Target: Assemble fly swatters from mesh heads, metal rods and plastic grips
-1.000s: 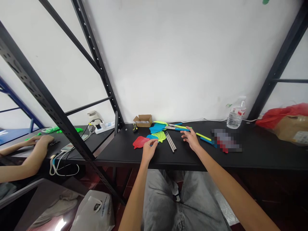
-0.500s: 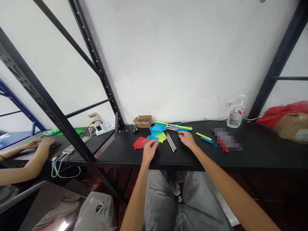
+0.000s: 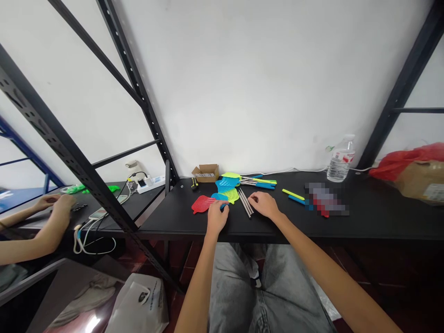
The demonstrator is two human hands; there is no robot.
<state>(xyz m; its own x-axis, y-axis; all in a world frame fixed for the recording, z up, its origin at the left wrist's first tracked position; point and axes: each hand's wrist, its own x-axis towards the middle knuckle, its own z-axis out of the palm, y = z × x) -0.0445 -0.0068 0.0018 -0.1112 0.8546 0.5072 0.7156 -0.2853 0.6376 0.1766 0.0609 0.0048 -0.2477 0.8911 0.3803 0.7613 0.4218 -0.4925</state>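
My left hand [image 3: 218, 216] pinches a blue plastic piece between thumb and fingers, apparently the neck of the blue fly swatter head [image 3: 219, 196]. Beside it lie a red swatter head [image 3: 203, 204] and a yellow-green one [image 3: 232, 196], overlapping. Several thin metal rods [image 3: 244, 203] lie side by side on the black table, right of these heads. The curled fingertips of my right hand [image 3: 265, 204] close on the right edge of the rods; the exact grip is partly hidden. Behind, another blue swatter head [image 3: 227, 184] rests by a pile of swatters with rods and coloured handles [image 3: 265, 184].
Right of my right hand lie a yellow-green tube [image 3: 293, 194] and a blue tube [image 3: 297, 200], near a blurred package [image 3: 328, 199]. A water bottle [image 3: 342, 159] and a small open carton [image 3: 206, 174] stand near the wall. Another person's hands [image 3: 57, 202] work at the left table.
My right hand has moved left, from beside the rods to their right edge. My left hand has shifted slightly, still pinching the blue piece.
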